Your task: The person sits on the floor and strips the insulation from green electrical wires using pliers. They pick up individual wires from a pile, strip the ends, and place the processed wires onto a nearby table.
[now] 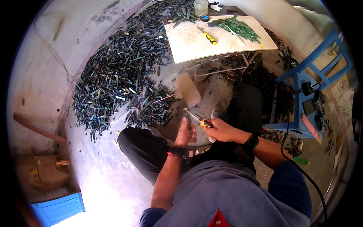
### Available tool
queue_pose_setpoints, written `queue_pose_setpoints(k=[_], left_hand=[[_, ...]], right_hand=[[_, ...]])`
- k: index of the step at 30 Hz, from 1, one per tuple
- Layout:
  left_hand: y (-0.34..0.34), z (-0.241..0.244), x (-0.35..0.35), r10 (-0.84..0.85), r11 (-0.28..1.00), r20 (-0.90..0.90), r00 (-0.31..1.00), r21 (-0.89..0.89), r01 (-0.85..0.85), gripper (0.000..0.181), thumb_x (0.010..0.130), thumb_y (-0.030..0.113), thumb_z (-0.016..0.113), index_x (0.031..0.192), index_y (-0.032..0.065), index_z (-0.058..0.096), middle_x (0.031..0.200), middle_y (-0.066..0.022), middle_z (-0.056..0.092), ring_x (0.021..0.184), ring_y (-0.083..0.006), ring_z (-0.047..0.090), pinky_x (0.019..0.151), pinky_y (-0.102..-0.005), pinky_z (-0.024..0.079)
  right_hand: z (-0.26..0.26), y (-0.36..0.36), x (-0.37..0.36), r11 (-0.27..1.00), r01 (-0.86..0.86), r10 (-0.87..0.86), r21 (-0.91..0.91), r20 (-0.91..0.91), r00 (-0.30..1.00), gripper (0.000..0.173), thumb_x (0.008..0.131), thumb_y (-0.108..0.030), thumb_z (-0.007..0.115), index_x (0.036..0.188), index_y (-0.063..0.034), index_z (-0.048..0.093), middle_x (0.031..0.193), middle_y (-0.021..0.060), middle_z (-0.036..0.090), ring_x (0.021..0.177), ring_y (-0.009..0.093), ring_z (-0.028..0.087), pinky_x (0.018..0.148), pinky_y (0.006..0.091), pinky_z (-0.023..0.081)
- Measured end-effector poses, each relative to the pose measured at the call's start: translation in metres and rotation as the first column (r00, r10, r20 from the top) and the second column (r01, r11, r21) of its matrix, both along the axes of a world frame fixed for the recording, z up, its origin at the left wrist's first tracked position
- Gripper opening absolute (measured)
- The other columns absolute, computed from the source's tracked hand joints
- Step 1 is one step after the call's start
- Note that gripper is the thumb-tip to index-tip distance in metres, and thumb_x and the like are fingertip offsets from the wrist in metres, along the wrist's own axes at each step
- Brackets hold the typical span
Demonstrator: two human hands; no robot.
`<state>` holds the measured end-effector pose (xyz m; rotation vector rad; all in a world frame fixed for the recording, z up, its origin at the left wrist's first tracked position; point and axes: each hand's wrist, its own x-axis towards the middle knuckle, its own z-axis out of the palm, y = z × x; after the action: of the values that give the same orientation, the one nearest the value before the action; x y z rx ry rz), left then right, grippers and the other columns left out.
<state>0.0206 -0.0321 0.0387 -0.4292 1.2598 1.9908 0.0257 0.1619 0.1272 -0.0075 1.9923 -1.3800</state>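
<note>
My left hand (185,132) grips a small dark strip-like piece (186,114) upright between thumb and fingers, above the floor between my knees. In my right hand (222,130) is a screwdriver (206,123) with an orange and black handle. Its metal shaft points up and left, and the tip is at or very near the top of the small piece; whether they touch I cannot tell. Just beyond my hands a brown rectangular block (188,90) lies on the floor. A thin pink stick (165,98) extends to its left.
A large heap of narrow dark pieces (122,71) covers the floor ahead-left. A low white-topped table (190,39) bears green strips (241,29), a yellow-black screwdriver (210,38), a tape roll (204,18) and a cup (201,8). Right, a blue chair (300,76) holds black adapters (314,105); a black cable (305,173) hangs nearby.
</note>
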Motion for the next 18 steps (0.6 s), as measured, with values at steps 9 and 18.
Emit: queue_pose_setpoints(k=[9, 18], left_hand=[[-0.004, -0.015, -0.003, -0.140, 0.930, -0.153, 0.978, -0.361, 0.077, 0.091, 0.081, 0.079, 0.030, 0.103, -0.0056, 0.054, 0.061, -0.0073, 0.053, 0.049, -0.0157, 0.050, 0.050, -0.0269, 0.041], [-0.013, -0.031, -0.010, 0.058, 0.979, 0.045, 0.997, -0.199, -0.048, 0.088, 0.080, 0.080, 0.026, 0.095, -0.0008, 0.058, 0.061, -0.0089, 0.054, 0.048, -0.0199, 0.053, 0.050, -0.0296, 0.045]], right_hand=[[-0.019, 0.020, -0.001, 0.869, -0.015, 0.295, 0.495, -0.492, 0.819, 0.024, 0.078, -0.017, 0.058, 0.092, 0.0024, 0.051, 0.075, 0.0227, 0.060, 0.072, 0.041, 0.059, 0.066, 0.0491, 0.046], [-0.024, 0.016, 0.003, 0.779, 0.015, 0.477, 0.626, -0.608, 0.635, 0.023, 0.075, -0.015, 0.062, 0.089, 0.0006, 0.053, 0.074, 0.0183, 0.060, 0.068, 0.034, 0.062, 0.060, 0.0423, 0.050]])
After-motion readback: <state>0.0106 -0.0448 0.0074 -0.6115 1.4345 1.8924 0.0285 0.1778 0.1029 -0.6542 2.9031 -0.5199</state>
